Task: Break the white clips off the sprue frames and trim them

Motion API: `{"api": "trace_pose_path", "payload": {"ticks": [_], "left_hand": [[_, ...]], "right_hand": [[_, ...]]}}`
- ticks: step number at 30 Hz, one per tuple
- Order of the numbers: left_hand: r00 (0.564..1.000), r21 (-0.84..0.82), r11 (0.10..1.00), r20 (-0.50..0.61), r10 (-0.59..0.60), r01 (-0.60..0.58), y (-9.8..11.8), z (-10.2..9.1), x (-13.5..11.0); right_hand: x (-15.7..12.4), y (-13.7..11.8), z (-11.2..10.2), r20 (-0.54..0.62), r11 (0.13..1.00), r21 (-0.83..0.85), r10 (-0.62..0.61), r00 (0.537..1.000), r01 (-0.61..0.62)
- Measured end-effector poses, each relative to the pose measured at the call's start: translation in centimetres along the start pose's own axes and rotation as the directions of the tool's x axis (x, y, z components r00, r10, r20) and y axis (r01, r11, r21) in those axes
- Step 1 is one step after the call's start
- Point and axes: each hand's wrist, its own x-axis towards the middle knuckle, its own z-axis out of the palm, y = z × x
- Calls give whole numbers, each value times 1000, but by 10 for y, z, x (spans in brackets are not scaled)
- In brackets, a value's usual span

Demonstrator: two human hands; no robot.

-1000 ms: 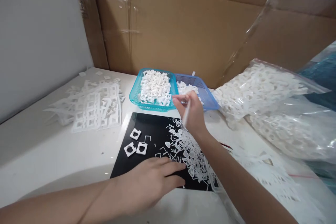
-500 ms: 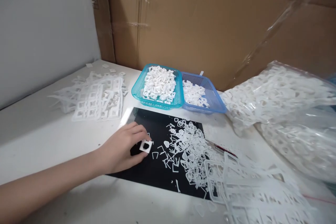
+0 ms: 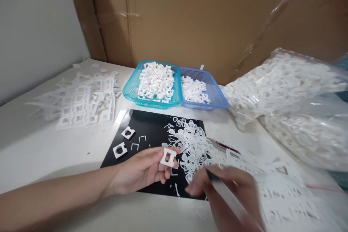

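Note:
My left hand (image 3: pixel 146 168) pinches a small white square plastic piece (image 3: pixel 169 157) between thumb and fingertips. An opening is cut in its middle and a notch in its side. To the right, my right hand (image 3: pixel 228 192), smeared by motion, is wrapped round a slim tool (image 3: pixel 227 194) with a pale shaft and a dark end. What kind of tool it is cannot be made out. Beneath both hands lies a black mat (image 3: pixel 146 119). Two similar notched pieces (image 3: pixel 120 150) rest on the mat's left part, near thin bracket-shaped offcuts (image 3: pixel 142 138).
Thin white scraps (image 3: pixel 190 141) are heaped on the mat's right side, beside tweezers-like metal tool (image 3: pixel 224 145). Behind stand a turquoise basket (image 3: pixel 125 92) and a blue basket (image 3: pixel 221 99), both holding white pieces. Moulded sheets (image 3: pixel 87 105) lie left; filled clear bags (image 3: pixel 285 87) lie right.
My left hand has moved right and turned palm up, lifting a white piece off the mat. My right hand with the slim tool has come into view. The camera view has shifted slightly.

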Motion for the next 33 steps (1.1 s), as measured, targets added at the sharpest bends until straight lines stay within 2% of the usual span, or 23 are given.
{"api": "trace_pose_path", "payload": {"ticks": [4,7,10,13,17,24,26,29,31,33], "left_hand": [[1000,-5,1000,-22,9,-10,-4,-5,0],[999,-8,1000,-39,5,-6,-7,-7,1],[999,-14,1000,-36,19,-20,-8,-7,2],[999,-11,1000,-45,26,-27,-8,-8,2],[995,23,1000,-97,14,-12,-8,-8,2],[993,83,996,-121,-13,23,-5,-4,0],[994,92,995,-106,-14,24,-4,-3,0],[996,129,991,-83,-8,19,-4,-2,1],[997,154,988,-71,-3,14,-3,-2,2],[998,159,987,-57,7,2,-3,-2,3]], "right_hand": [[12,15,9,82,946,273,159,984,-176],[11,25,14,128,914,338,189,974,-222],[5,30,18,115,878,390,253,961,-278],[2,31,22,93,873,402,262,961,-277],[0,29,26,95,902,337,251,963,-268],[-3,28,25,152,843,373,358,921,-389],[-3,29,25,149,837,387,358,922,-387],[-4,29,27,138,873,348,313,940,-342],[-3,28,28,102,934,255,232,967,-251],[-3,27,29,31,990,79,113,993,-116]]}}
